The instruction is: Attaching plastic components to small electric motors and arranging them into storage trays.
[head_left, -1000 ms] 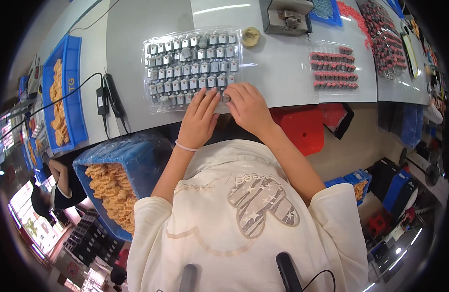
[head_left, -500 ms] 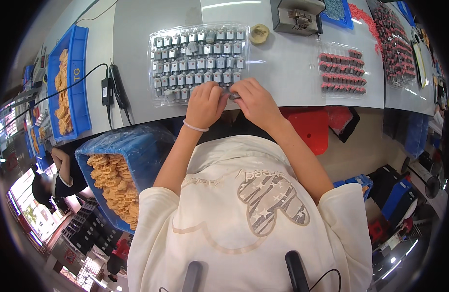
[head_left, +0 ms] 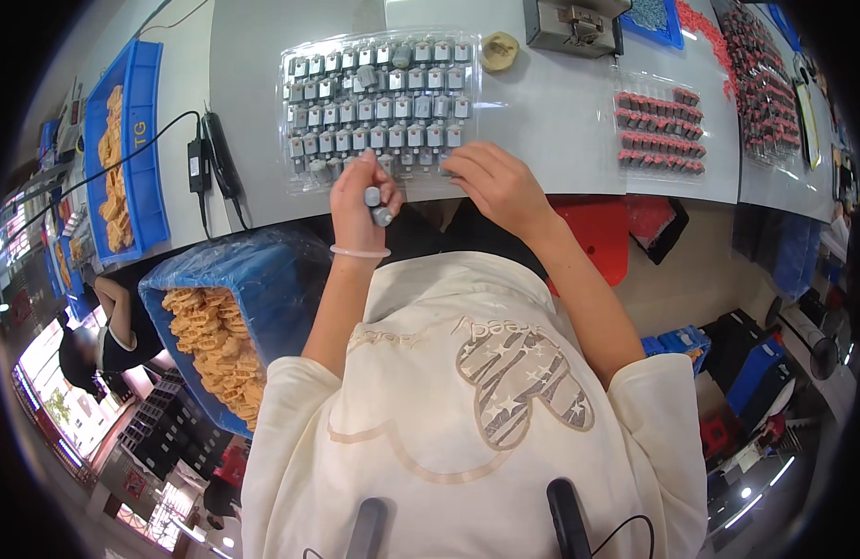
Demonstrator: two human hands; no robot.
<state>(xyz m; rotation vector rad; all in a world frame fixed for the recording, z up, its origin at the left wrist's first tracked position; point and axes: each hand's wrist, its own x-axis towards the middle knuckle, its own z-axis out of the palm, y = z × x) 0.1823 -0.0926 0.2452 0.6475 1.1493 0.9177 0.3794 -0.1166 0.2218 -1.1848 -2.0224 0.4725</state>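
A clear plastic tray point(head_left: 304, 185) lies near the table's front edge, with small silvery motors point(head_left: 383, 110) standing in rows in it. My left hand point(head_left: 357, 207) is closed at the tray's front edge. Two small grey cylindrical motors point(head_left: 381, 216) stick out from its curled fingers. To the right, my right hand point(head_left: 501, 191) has its fingertips pinched together at the tray's front right corner. What those fingertips hold, if anything, is mostly hidden. A few grey pieces point(head_left: 366, 76) lie on top of the upright motors.
A yellowish lump point(head_left: 499, 51) and a metal fixture point(head_left: 574, 26) stand behind, beyond a second tray point(head_left: 655, 174) of red-and-dark parts. Left are a black pen-shaped tool point(head_left: 221, 154) with a cable, a blue bin point(head_left: 155, 200) and a lined blue crate point(head_left: 155, 298) of orange pieces.
My hands have moved apart from their meeting point at the tray's front edge. The left has drawn left and turned, showing grey motors in its fingers; the right stays near the corner.
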